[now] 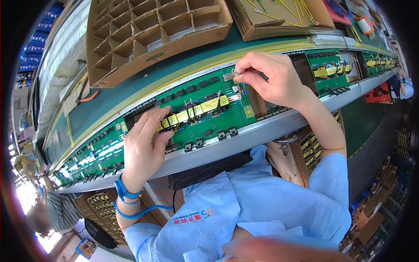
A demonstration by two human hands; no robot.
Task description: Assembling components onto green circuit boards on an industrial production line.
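Note:
A green circuit board lies on the rail line in front of me, with black parts along its edges. Across its middle runs a row of yellow-taped transformers with black leads standing up. My left hand is at the left end of that row, thumb on the near side and fingers on the far side, gripping the end transformer. At the board's far right corner, my right hand pinches a small silvery part between thumb and forefinger. Its exact kind is too small to make out. A blue coiled-cord wrist strap circles my left wrist.
Behind the line stand a divided cardboard box and a cardboard tray of yellow and green wires. A metal rail edges the near side. More boards lie to the right and left. Another person is at far left.

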